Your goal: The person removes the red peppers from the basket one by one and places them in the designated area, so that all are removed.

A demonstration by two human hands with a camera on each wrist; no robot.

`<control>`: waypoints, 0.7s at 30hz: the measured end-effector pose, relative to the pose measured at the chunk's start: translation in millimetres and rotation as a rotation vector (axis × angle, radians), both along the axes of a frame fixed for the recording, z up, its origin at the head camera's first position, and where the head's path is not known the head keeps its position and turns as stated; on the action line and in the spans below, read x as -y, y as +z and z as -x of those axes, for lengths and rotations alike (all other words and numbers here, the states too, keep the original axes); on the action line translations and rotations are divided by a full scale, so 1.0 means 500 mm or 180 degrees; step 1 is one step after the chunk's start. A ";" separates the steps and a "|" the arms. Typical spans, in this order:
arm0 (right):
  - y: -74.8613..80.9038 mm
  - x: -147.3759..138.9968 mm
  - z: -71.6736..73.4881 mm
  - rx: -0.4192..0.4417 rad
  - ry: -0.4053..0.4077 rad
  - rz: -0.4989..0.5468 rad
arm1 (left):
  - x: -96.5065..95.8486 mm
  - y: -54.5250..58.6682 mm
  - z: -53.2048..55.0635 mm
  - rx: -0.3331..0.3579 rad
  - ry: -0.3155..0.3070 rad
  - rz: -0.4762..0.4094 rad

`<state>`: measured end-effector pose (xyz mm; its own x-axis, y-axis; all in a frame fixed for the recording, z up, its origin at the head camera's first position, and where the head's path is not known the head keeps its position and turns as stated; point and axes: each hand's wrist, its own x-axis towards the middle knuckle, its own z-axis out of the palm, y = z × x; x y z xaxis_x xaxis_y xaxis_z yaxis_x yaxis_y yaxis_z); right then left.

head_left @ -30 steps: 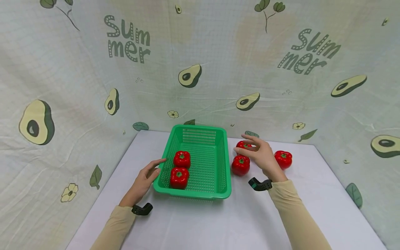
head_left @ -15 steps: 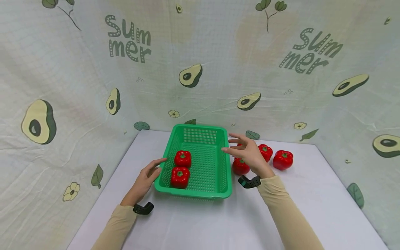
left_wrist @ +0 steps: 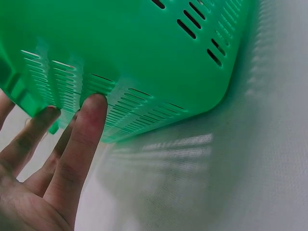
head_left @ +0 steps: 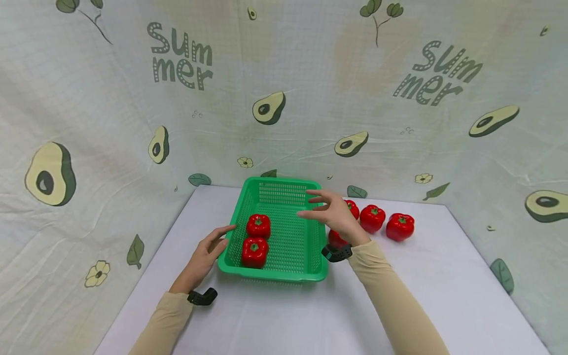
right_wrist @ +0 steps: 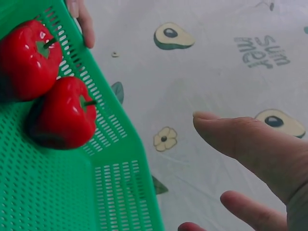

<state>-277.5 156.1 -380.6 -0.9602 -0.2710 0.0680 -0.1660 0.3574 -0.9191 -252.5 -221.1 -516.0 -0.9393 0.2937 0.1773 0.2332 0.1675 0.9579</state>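
Observation:
A green plastic basket (head_left: 317, 246) stands on the table with two red bell peppers inside, a rear one (head_left: 258, 226) and a front one (head_left: 255, 252). At its left side is my left hand (head_left: 205, 256), fingers extended; a fingertip (left_wrist: 94, 103) meets the slotted wall in the left wrist view. My right hand (head_left: 335, 214), holding nothing, hovers over the basket's right rim with thumb and fingers spread apart. Beneath and behind that hand, more bell peppers show: one partly hidden by the wrist (head_left: 336, 240) and another behind the hand (head_left: 352, 208).
Two further bell peppers, a middle one (head_left: 372, 219) and the rightmost one (head_left: 400, 227), sit to the right of the right hand on the white tablecloth (head_left: 275, 320). A printed cloth (head_left: 310, 74) with avocados hangs behind and along both sides of the table.
My right hand has moved left, from above the peppers on the table to the basket's right rim, uncovering the middle pepper. The left hand, basket and peppers keep their places.

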 end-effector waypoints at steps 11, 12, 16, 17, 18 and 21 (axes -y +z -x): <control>-0.017 0.048 0.013 0.0184 0.0123 0.0160 | 0.001 0.001 -0.002 -0.0095 -0.0033 0.0073; -0.019 0.050 0.014 0.0199 0.0122 0.0170 | 0.001 0.000 -0.002 -0.0087 -0.0027 0.0078; -0.026 0.062 0.017 0.0260 0.0116 0.0176 | 0.000 0.000 -0.002 -0.0054 0.0006 0.0092; -0.027 0.064 0.017 0.0275 0.0122 0.0181 | 0.000 0.000 -0.002 -0.0069 -0.0003 0.0106; -0.028 0.067 0.018 0.0285 0.0138 0.0175 | 0.000 -0.001 -0.002 -0.0074 -0.0004 0.0109; -0.032 0.076 0.021 0.0311 0.0227 0.0184 | 0.001 0.000 -0.002 -0.0100 -0.0016 0.0124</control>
